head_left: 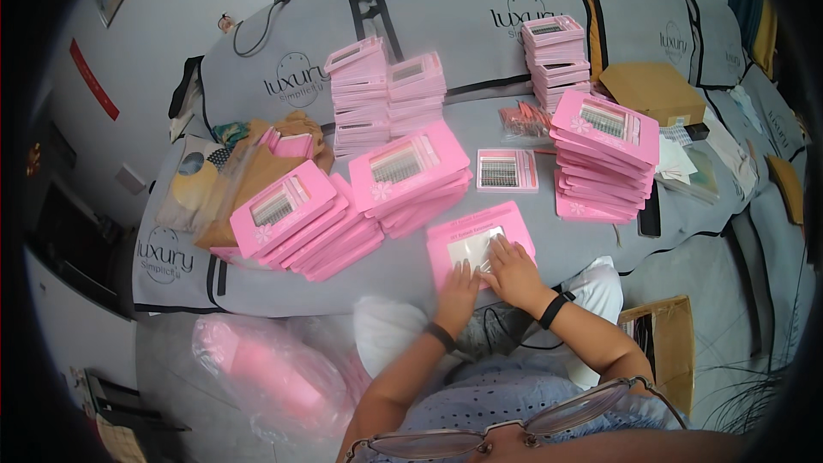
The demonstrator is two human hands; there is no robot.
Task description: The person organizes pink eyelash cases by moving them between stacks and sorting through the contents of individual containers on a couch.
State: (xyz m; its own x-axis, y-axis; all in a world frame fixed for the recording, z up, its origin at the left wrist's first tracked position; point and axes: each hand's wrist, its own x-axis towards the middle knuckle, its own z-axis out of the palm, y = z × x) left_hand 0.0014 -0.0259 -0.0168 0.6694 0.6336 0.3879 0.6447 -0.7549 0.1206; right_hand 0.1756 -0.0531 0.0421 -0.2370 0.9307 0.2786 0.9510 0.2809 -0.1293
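Note:
A flat pink eyelash box (439,236) with a whitish window lies before me on the grey sofa cover. My left hand (459,291) rests on its near edge, fingers stretched forward over the window. Beside it my right hand (514,274) lies flat on the window's right part, fingers extended. Neither hand grips anything that I can see. Just beyond the box is a lash tray (507,171) with rows of dark lashes under a clear lid. What lies beneath my palms is hidden.
Filled pink boxes stand in stacks at left (287,210), middle (410,167) and right (604,133). Farther back rise piles of lash trays (358,90). A cardboard box (656,93) and a phone (650,210) sit rightward. A clear plastic bag of pink pieces (270,369) lies lower left.

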